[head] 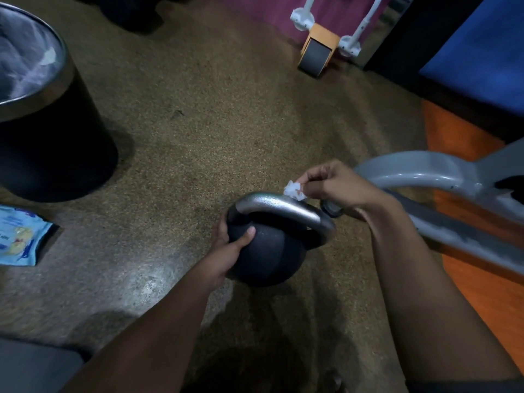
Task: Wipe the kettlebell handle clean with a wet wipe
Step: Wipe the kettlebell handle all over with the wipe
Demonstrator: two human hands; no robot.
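A black kettlebell (269,253) sits on the speckled floor in the lower middle of the head view, its silver handle (283,205) arching over the top. My left hand (229,248) grips the left side of the ball, thumb across its front. My right hand (331,182) pinches a small crumpled white wet wipe (295,190) and holds it against the top right of the handle.
A black bin (54,154) with a clear liner stands at the left. A blue wet wipe packet (19,239) lies on the floor below it. A grey machine frame (425,171) and orange flooring (482,296) fill the right. An orange wheeled roller (316,52) stands at the back.
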